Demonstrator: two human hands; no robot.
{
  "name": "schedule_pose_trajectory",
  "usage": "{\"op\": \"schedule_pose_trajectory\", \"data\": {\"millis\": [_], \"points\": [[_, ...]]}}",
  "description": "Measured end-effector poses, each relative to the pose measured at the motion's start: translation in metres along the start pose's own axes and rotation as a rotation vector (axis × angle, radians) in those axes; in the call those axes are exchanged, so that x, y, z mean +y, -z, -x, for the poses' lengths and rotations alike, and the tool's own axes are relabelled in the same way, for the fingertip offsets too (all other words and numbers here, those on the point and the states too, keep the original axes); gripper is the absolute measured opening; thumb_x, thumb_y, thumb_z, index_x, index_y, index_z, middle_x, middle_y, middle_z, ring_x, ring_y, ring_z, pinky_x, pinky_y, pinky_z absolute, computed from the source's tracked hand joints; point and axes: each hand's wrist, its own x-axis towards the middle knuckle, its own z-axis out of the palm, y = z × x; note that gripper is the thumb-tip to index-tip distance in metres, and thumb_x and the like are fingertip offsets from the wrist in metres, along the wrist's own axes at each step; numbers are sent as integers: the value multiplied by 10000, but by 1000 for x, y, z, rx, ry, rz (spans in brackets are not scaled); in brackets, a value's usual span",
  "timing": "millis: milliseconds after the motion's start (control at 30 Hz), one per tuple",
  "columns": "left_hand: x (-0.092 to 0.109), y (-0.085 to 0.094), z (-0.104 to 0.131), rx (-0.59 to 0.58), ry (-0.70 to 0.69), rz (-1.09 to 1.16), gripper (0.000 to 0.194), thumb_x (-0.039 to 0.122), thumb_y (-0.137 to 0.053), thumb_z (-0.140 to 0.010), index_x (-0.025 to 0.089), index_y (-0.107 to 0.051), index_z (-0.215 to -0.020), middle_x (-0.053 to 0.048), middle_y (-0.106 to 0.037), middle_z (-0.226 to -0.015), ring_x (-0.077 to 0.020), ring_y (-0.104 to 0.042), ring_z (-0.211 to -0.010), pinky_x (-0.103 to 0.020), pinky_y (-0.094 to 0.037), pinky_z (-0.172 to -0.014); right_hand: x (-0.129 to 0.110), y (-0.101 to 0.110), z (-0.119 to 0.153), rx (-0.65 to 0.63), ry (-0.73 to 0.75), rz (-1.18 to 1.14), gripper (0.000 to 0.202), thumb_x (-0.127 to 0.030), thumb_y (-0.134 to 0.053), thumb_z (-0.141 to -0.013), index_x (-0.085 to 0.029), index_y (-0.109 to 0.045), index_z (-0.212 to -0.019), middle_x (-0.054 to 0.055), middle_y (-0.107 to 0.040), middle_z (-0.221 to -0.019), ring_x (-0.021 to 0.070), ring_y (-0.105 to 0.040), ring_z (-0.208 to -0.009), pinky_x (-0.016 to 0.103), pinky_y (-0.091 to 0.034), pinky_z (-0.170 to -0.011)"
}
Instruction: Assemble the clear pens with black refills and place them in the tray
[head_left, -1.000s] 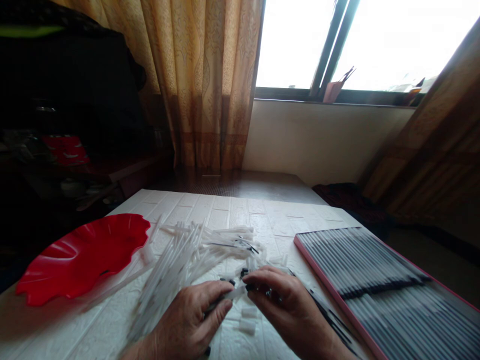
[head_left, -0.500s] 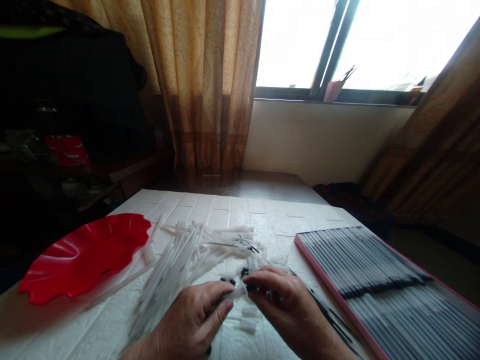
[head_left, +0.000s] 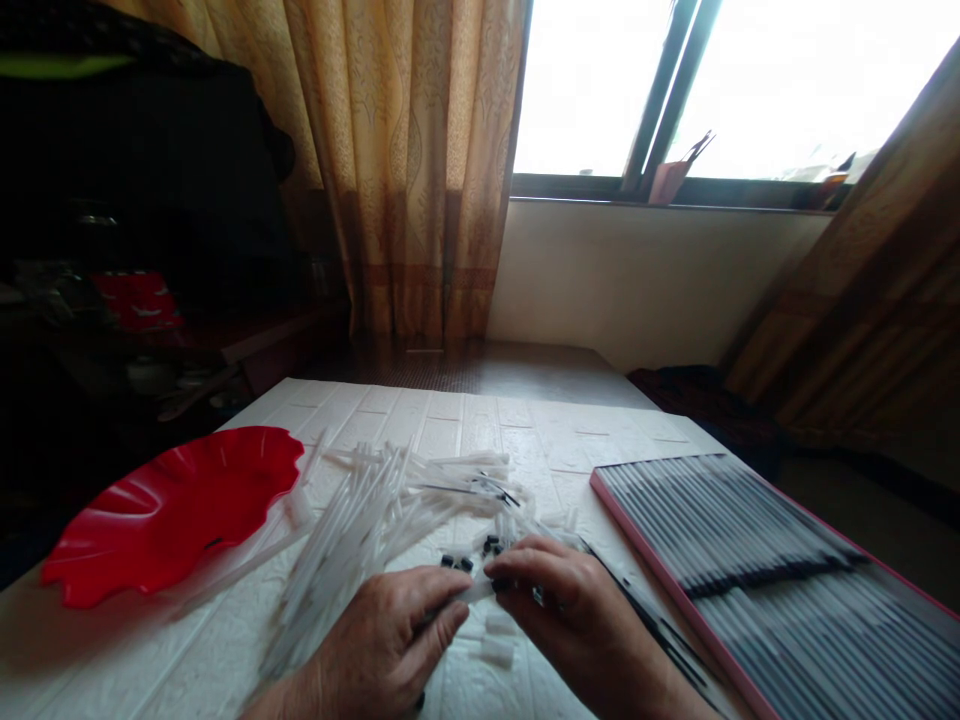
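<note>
My left hand is closed around a translucent plastic tube, whose end sticks out past the thumb and forefinger. Facing it, my right hand pinches a small black cap at that end of the tube. Whether the cap sits on the tube or only touches it, I cannot tell. Other small black caps lie just beyond my fingertips. Short clear pieces rest on the table between my hands. A heap of long translucent tubes spreads beyond my left hand.
On the right lies a pink-edged tray filled with rows of dark-filled tubes. Thin black rods lie along its near side. A red scalloped dish stands at the left on the white brick-patterned table cover.
Both hands keep nearly the same place and grip. The right hand's fingers have shifted very slightly; the heap, dish and tray stay put.
</note>
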Motion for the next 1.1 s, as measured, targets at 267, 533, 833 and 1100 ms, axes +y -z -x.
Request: {"op": "schedule_pose_trajectory", "data": {"millis": [267, 533, 833, 1100], "points": [[-5, -1, 2, 18, -74, -25, 224, 206, -504, -987, 255, -691, -1101, 0, -796, -951, -163, -761, -844, -205, -555, -768, -1, 1, 1, -84, -57, 61, 135, -131, -653, -857, -199, -765, -893, 32, -765, -784, 167, -707, -711, 227, -496, -661], [-3, -3, 2, 47, -159, -177, 235, 235, -470, -1013, 191, -697, -1055, -46, -757, -821, -189, -740, -731, -230, -538, -654, 0, -1, 0, -167, -57, 330, 383, -298, -454, -976, -202, -549, -617, 14, -628, -591, 144, -591, -543, 252, -371, -557], [-3, -7, 4, 119, -161, -147, 188, 215, -510, -990, 212, -687, -1052, -36, -778, -875, -197, -755, -766, -248, -557, -700, 1, -4, 2, -146, -110, 228, 410, -388, -412, -989, -198, -625, -695, 12, -637, -598, 153, -603, -556, 252, -385, -566], [-2, -2, 1, 191, -189, -136, 193, 194, -493, -988, 205, -677, -1047, -39, -783, -871, -181, -761, -769, -225, -579, -710, -3, -2, 2, -59, -71, 85, 130, -217, -560, -882, -179, -684, -885, 13, -677, -720, 144, -601, -646, 229, -431, -622]]}}
